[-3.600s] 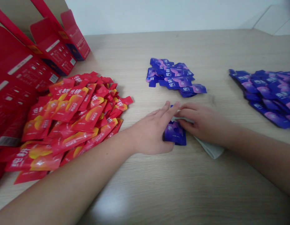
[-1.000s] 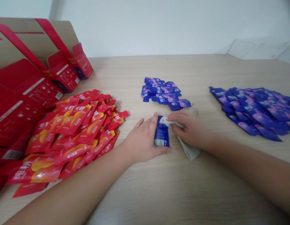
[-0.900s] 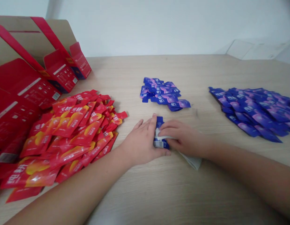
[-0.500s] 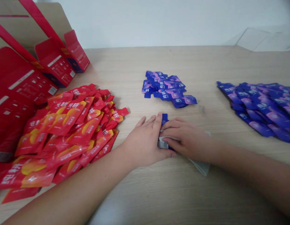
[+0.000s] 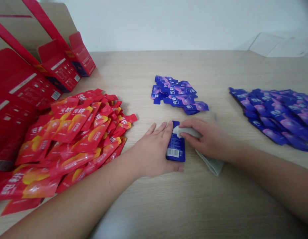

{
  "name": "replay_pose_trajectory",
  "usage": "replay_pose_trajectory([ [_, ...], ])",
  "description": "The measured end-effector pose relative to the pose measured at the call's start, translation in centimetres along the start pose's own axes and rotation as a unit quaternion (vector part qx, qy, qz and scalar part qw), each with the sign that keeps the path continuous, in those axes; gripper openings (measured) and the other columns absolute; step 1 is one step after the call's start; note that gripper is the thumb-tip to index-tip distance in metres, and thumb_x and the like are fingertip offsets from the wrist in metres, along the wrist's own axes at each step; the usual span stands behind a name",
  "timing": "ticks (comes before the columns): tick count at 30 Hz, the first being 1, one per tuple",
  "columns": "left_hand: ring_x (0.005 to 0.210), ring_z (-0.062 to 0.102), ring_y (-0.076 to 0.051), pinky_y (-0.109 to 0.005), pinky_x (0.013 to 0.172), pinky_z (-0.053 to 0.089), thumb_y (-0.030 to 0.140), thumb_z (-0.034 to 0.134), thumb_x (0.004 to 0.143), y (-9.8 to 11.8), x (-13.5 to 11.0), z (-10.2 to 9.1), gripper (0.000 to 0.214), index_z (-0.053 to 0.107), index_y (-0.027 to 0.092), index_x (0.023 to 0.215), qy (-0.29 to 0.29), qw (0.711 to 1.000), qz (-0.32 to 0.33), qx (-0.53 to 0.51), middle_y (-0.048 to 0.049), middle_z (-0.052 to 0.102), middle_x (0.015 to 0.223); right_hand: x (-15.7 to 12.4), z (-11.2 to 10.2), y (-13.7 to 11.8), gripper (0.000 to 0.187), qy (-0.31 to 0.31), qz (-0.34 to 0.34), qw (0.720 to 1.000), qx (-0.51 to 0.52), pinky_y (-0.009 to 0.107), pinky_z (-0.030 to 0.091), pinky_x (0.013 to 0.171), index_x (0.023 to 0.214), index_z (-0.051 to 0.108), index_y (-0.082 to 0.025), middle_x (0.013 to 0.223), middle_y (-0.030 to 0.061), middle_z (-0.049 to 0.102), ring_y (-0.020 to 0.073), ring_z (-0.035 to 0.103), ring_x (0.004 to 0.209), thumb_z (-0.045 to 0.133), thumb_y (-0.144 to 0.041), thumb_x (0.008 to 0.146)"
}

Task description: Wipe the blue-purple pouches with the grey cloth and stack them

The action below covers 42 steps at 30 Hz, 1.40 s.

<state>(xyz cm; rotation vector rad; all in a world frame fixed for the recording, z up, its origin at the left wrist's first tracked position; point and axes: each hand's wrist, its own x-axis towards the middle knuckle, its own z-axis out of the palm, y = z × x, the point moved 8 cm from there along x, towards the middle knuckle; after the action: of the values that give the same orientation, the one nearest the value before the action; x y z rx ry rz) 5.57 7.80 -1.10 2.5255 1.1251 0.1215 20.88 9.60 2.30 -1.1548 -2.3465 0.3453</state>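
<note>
A single blue sachet [image 5: 176,146] lies back side up on the wooden table [image 5: 183,199], its barcode label showing. My left hand [image 5: 150,152] rests flat beside it, fingers stretched out, with the thumb pinning the sachet's lower edge. My right hand [image 5: 206,137] is closed around a folded pale grey cloth [image 5: 210,163], pressing the cloth's tip onto the sachet's top right corner.
A big heap of red and orange sachets [image 5: 71,132] covers the left. Flattened red cartons [image 5: 31,76] lean behind it. A small pile of blue sachets [image 5: 177,94] lies just beyond my hands, and a larger blue spread [image 5: 275,111] sits at the right.
The sachet, front side up 3.6 s ago, now lies back side up. In the last half second my right hand drew the cloth off the sachet's middle, uncovering the barcode.
</note>
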Motion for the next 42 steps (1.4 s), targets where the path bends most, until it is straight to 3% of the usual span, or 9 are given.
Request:
replay_pose_trajectory([
  [3,0.168,0.028,-0.037,-0.055,0.138,0.017,0.076,0.077,0.084,-0.2,-0.1,-0.2,0.132,0.011,0.006,0.174,0.005,1.000,0.001,-0.010,-0.0273,0.023,0.180,-1.0,1.0,-3.1,0.020,-0.082,-0.067,0.992,0.063,0.043,0.061,0.101,0.122,0.073,-0.026,0.120,0.0075,0.079,0.0264,0.075,0.113,0.067,-0.030,0.103],
  [6,0.166,0.034,-0.035,-0.054,0.138,0.018,0.070,0.082,0.083,-0.2,-0.1,-0.4,0.128,0.015,0.008,0.173,0.022,1.000,0.001,-0.020,-0.0249,0.028,0.179,-1.4,2.1,-4.4,0.021,-0.125,-0.094,0.984,0.084,0.044,0.061,0.103,0.121,0.075,-0.024,0.123,0.0089,0.079,0.0269,0.074,0.115,0.069,-0.024,0.101],
  [15,0.166,0.035,-0.036,-0.055,0.138,0.019,0.073,0.080,0.084,0.1,0.2,-0.4,0.129,0.015,0.007,0.173,0.026,0.999,-0.013,-0.020,-0.0261,0.031,0.178,1.0,2.6,-0.7,0.019,-0.088,-0.041,0.995,-0.017,0.050,0.057,0.107,0.117,0.077,-0.021,0.120,0.0105,0.080,0.0298,0.073,0.116,0.063,-0.025,0.105],
  [21,0.164,0.037,-0.038,-0.057,0.138,0.019,0.075,0.078,0.084,0.2,0.2,-0.5,0.127,0.018,0.006,0.173,0.029,1.000,-0.008,-0.009,-0.0272,0.033,0.177,1.5,1.0,2.7,0.023,0.005,0.049,0.995,-0.089,0.051,0.060,0.101,0.120,0.075,-0.021,0.121,0.0131,0.079,0.0327,0.074,0.114,0.062,-0.035,0.107],
  [24,0.164,0.038,-0.038,-0.058,0.138,0.019,0.075,0.078,0.084,0.3,0.2,-0.5,0.128,0.017,0.004,0.172,0.028,0.999,-0.013,-0.009,-0.0283,0.031,0.177,0.7,0.2,1.8,0.024,0.020,0.058,0.997,-0.046,0.049,0.061,0.097,0.121,0.073,-0.023,0.118,0.0109,0.080,0.0317,0.075,0.110,0.065,-0.037,0.104],
  [30,0.166,0.035,-0.035,-0.058,0.137,0.020,0.063,0.077,0.087,0.3,0.1,-0.3,0.119,0.017,0.006,0.172,0.034,0.999,0.001,-0.020,-0.0263,0.034,0.176,-1.4,2.3,-4.3,0.018,-0.138,-0.083,0.981,0.107,0.042,0.060,0.101,0.120,0.073,-0.025,0.122,0.0076,0.078,0.0255,0.074,0.114,0.068,-0.032,0.104],
  [36,0.166,0.035,-0.034,-0.058,0.137,0.020,0.070,0.083,0.084,0.3,0.2,-0.5,0.122,0.022,0.009,0.171,0.044,0.998,-0.009,-0.035,-0.0241,0.037,0.176,0.1,3.1,-3.4,0.011,-0.135,-0.091,0.983,0.084,0.049,0.054,0.109,0.110,0.077,-0.027,0.116,0.0062,0.079,0.0278,0.072,0.114,0.071,-0.028,0.101],
  [42,0.164,0.038,-0.033,-0.057,0.137,0.021,0.064,0.074,0.094,0.2,0.3,-0.6,0.111,0.018,0.008,0.172,0.050,0.998,-0.019,-0.036,-0.0240,0.031,0.178,1.3,2.6,-1.7,0.013,-0.106,-0.065,0.992,-0.008,0.051,0.053,0.108,0.111,0.076,-0.025,0.115,0.0081,0.078,0.0296,0.071,0.113,0.065,-0.026,0.103],
])
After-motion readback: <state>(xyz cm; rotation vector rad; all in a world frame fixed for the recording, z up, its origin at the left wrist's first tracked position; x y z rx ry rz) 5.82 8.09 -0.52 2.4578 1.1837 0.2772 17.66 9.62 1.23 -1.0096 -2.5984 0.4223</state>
